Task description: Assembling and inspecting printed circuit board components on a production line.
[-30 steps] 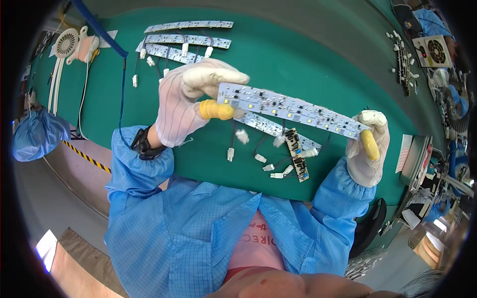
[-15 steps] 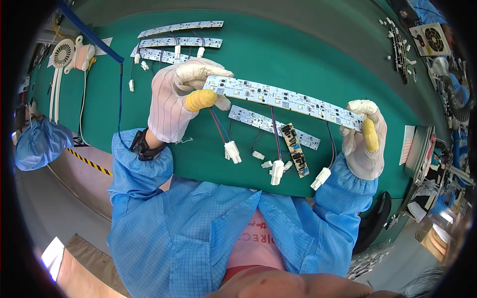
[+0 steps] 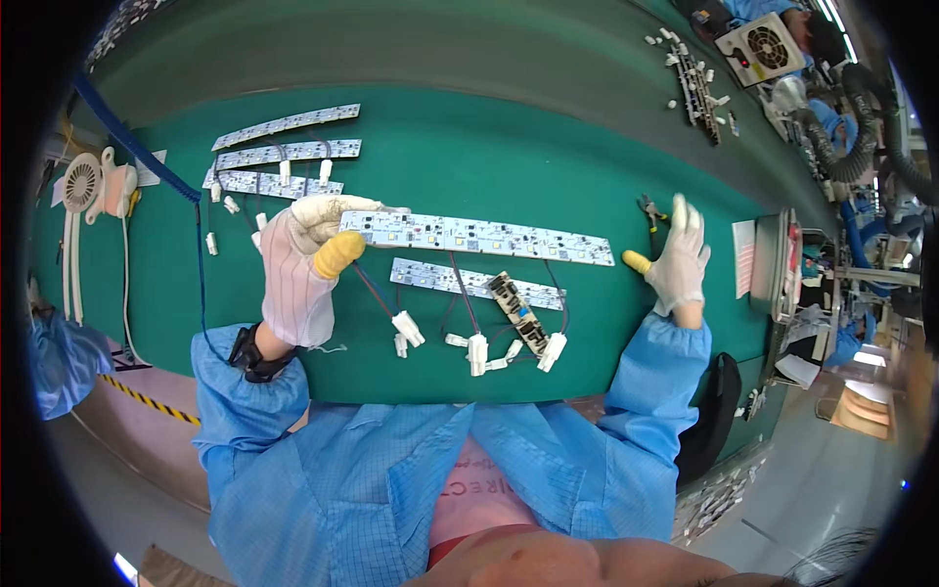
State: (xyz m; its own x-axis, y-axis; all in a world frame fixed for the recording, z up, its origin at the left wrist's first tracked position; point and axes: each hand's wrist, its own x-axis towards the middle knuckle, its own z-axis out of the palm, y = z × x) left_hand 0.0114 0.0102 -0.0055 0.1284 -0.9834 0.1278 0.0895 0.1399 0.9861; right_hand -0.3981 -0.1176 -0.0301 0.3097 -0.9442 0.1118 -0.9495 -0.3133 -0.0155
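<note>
My left hand (image 3: 311,256), in a white glove with a yellow thumb cover, pinches the left end of a long white LED circuit board (image 3: 499,239). Wires with white plug connectors (image 3: 477,354) dangle from its lower edge. The board's right end is free. My right hand (image 3: 682,259), gloved alike, is off the board with its fingers stretched out and its thumb apart. Close beside it lie small pliers (image 3: 650,210) with dark and yellow handles. Beneath the held board, a second LED board (image 3: 430,275) and a short board with dark components (image 3: 518,313) lie on the green mat.
Several LED boards (image 3: 289,150) with wires lie at the far left. A small white fan (image 3: 82,183) stands at the left edge, by a hanging blue coiled cord (image 3: 137,147). Stacked trays (image 3: 778,259) are at the right; a power supply box (image 3: 761,49) is beyond.
My right hand has let go of the board's right end and opened beside the pliers, which now show. My left hand still holds the board. The whole view has shifted.
</note>
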